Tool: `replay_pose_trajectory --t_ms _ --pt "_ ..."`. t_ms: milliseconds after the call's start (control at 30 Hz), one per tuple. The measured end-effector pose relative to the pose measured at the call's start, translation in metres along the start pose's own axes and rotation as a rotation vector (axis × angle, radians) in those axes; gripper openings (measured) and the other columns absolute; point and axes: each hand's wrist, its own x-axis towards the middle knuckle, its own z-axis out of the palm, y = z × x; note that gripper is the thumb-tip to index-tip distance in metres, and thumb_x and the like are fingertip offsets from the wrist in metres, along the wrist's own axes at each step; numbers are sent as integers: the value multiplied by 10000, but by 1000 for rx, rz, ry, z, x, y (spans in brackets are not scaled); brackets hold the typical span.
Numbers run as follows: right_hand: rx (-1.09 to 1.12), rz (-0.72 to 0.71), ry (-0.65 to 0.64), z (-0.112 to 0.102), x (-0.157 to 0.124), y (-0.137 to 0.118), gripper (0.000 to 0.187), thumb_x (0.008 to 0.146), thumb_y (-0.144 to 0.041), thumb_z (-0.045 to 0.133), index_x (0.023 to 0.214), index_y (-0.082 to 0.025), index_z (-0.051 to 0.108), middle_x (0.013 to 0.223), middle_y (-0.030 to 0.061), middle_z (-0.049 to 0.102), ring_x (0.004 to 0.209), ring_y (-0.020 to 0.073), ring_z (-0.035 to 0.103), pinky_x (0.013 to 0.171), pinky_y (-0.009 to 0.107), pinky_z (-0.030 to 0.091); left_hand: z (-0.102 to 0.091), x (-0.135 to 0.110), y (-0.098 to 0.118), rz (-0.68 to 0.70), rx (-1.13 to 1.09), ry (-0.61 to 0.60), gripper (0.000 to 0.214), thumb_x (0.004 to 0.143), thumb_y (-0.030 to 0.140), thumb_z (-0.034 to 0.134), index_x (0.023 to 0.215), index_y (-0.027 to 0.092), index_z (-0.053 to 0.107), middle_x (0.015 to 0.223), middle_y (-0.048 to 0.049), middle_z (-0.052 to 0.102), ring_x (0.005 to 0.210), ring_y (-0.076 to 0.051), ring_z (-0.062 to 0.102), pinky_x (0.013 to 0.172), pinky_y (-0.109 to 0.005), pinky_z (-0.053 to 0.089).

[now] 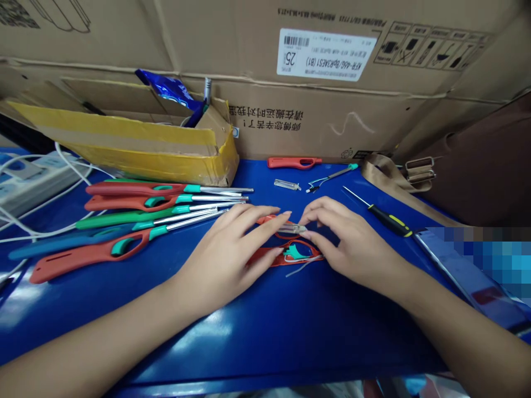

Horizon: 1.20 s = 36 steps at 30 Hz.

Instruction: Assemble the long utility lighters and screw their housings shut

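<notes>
Between thumb and fingertips my right hand (pixel 336 226) pinches the end of a small clear plastic fuel tank (pixel 291 228). It lies over an opened orange lighter casing (pixel 274 257). My left hand (pixel 240 237) rests on the casing, with its thumb on the lower half and a fingertip against the tank; the palm hides part of the casing. Inside the casing's loop sit a teal trigger (pixel 296 250) and thin pale wires (pixel 296 271). Beyond my hands lie another clear tank (pixel 287 184), a red casing piece (pixel 294 162) and a metal nozzle rod (pixel 334 175) with wires.
Several long-nosed lighters (pixel 124 246) lie at left, before a yellow-taped carton (pixel 166 146). A power strip (pixel 37 182) with white cables stands far left. On the right are a screwdriver (pixel 390 220), a tan strap (pixel 415 202) and a phone (pixel 460 276). Large cardboard (pixel 257 50) walls the back.
</notes>
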Motion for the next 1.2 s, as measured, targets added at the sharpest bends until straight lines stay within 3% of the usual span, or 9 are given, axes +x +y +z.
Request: replay_pose_trajectory --t_ms 200,333,500,600,733,867,967,1100,1200 --pt "21 20 -97 5 -8 -23 146 989 -169 574 1119 -231 553 1174 40 595 1119 198 555 1001 373 451 6 -2 -4 -6 -143 -108 222 1032 267 549 1177 183 694 1080 -61 740 968 -213 647 854 -354 523" --pt "31 117 -70 -3 -9 -24 267 925 -253 690 1128 -253 517 1158 16 559 1022 171 577 881 319 492 3 -2 -5 -87 -180 -69 170 1024 221 558 1115 172 693 1048 -43 746 951 -180 670 858 -298 515" --pt "17 31 -375 -10 -15 -25 135 943 -178 621 1050 -252 588 1202 10 536 1052 171 580 899 341 492 -2 -1 -3 -166 -157 -64 160 1023 232 550 1063 151 682 1031 -46 737 953 -180 681 853 -275 497" --pt "-29 -23 -478 -9 -19 -24 99 976 -158 552 1010 -231 609 1193 26 545 1019 182 595 867 361 500 -5 1 1 -251 -242 -97 194 1049 272 503 1070 173 669 983 -17 734 876 -162 677 803 -261 491" --pt "-24 -22 -455 -7 -19 -20 130 1004 -162 503 975 -226 612 1140 27 569 935 170 605 821 349 503 -9 5 8 -385 -442 -171 303 1078 363 429 970 196 657 835 22 693 731 -137 624 685 -243 469" --pt "-22 -8 -396 -6 -16 -16 118 994 -183 541 1059 -245 618 1162 38 585 996 190 606 831 352 508 -12 6 10 -453 -526 -178 319 1076 394 416 1098 209 675 1061 -16 733 958 -180 664 880 -288 504" --pt "-67 -45 -427 -5 -15 -16 126 979 -167 556 1042 -244 634 1190 40 579 1009 199 610 817 351 508 -10 4 8 -478 -544 -172 323 1069 390 426 1222 221 654 1212 -41 715 1078 -205 657 982 -331 492" --pt "-77 -23 -457 -3 -15 -19 165 1007 -172 497 976 -225 650 1155 40 588 927 183 620 800 353 502 -4 1 7 -517 -600 -209 286 1053 409 459 1181 217 626 1060 -26 723 926 -178 671 836 -297 529" --pt "17 51 -388 0 -14 -20 165 1002 -161 501 982 -221 654 1091 34 624 925 175 619 818 340 492 -4 -1 8 -537 -612 -238 253 1054 412 456 1079 221 620 892 11 684 778 -148 625 717 -263 500"
